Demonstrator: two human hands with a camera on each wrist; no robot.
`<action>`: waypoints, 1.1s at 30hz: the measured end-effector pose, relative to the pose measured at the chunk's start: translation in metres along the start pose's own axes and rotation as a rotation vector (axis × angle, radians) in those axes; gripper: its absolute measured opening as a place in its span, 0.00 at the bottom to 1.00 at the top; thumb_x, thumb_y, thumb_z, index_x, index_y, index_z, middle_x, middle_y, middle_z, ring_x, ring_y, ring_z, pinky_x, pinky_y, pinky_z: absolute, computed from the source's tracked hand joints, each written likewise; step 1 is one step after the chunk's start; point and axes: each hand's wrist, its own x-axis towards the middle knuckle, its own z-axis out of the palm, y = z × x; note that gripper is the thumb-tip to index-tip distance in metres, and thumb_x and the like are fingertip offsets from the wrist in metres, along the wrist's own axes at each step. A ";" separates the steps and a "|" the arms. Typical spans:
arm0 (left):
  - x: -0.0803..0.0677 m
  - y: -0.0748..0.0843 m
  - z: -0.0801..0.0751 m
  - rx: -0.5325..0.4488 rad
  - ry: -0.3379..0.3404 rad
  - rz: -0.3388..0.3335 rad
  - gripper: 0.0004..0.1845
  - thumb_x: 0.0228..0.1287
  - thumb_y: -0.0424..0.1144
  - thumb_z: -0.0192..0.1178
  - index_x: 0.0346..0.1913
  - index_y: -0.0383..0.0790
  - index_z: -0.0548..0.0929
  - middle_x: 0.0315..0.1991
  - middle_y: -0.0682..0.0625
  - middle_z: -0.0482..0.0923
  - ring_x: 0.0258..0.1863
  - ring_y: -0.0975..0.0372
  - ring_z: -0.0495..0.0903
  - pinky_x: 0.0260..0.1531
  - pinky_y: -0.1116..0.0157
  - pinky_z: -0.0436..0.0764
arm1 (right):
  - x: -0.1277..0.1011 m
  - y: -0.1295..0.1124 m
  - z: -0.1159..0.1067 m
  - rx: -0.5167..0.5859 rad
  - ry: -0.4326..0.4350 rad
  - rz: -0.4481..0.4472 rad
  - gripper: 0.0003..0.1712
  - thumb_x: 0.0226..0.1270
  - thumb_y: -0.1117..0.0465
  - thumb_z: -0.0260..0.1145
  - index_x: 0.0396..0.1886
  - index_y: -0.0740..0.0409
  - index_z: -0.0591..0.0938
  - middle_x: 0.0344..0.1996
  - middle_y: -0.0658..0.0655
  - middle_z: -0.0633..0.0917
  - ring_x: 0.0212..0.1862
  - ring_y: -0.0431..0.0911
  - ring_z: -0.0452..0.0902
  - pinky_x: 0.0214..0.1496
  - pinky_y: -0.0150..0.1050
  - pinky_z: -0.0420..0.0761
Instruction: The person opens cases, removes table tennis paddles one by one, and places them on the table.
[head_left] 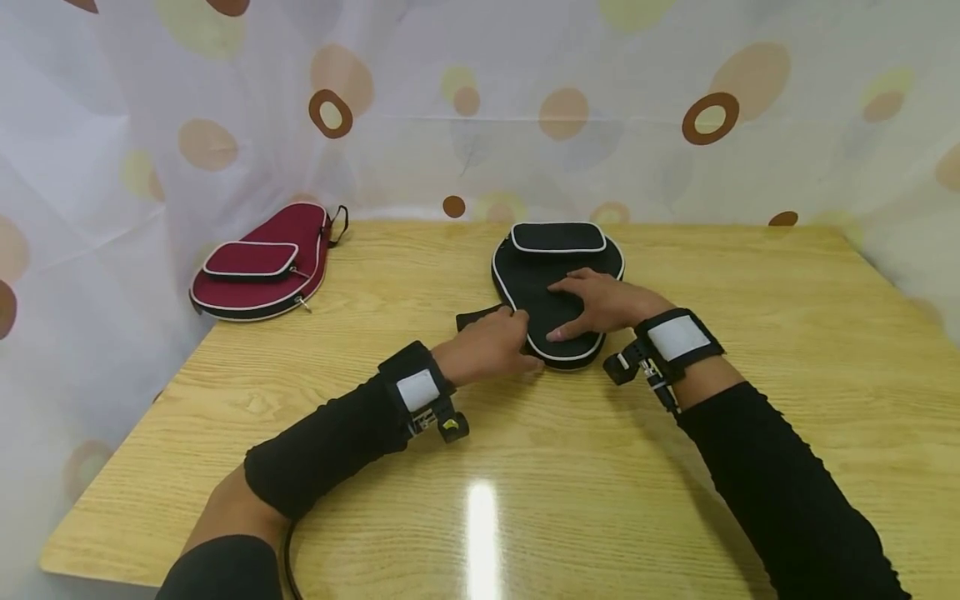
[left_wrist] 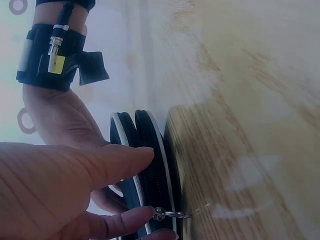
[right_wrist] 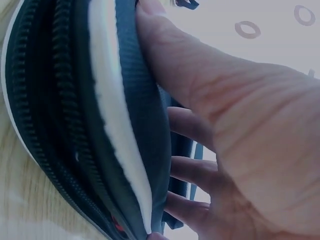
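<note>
On the worktop [head_left: 675, 467], the right hand [head_left: 600, 302] presses flat, straight fingers on the black case [head_left: 551, 271] while the left hand [head_left: 491, 346] pinches its zipper pull [left_wrist: 162, 215] at the near-left edge.

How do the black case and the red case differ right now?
The black case lies mid-table under both hands; the red case sits untouched at the far left edge. The right hand rests flat on the black one, the left hand at its zipper edge. Both share shape, white piping and a front pocket.
</note>
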 end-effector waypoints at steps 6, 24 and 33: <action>-0.005 0.003 -0.001 0.004 0.034 0.015 0.32 0.70 0.54 0.62 0.62 0.29 0.74 0.48 0.42 0.78 0.45 0.55 0.79 0.41 0.60 0.79 | 0.000 0.000 0.005 0.012 0.068 0.012 0.46 0.67 0.44 0.70 0.74 0.65 0.67 0.74 0.76 0.56 0.74 0.72 0.51 0.70 0.66 0.60; 0.015 0.020 0.006 -0.105 0.038 0.034 0.45 0.73 0.62 0.53 0.78 0.34 0.56 0.76 0.33 0.53 0.77 0.46 0.54 0.71 0.54 0.64 | -0.008 0.009 0.003 0.533 0.297 0.462 0.52 0.79 0.52 0.52 0.76 0.76 0.30 0.66 0.84 0.63 0.62 0.70 0.70 0.57 0.56 0.74; 0.009 0.020 0.000 -0.253 0.143 0.016 0.51 0.70 0.64 0.56 0.81 0.37 0.45 0.77 0.33 0.52 0.76 0.45 0.58 0.69 0.53 0.67 | -0.011 -0.004 -0.005 0.549 0.548 0.309 0.33 0.79 0.53 0.55 0.72 0.74 0.64 0.51 0.71 0.76 0.51 0.61 0.75 0.49 0.52 0.76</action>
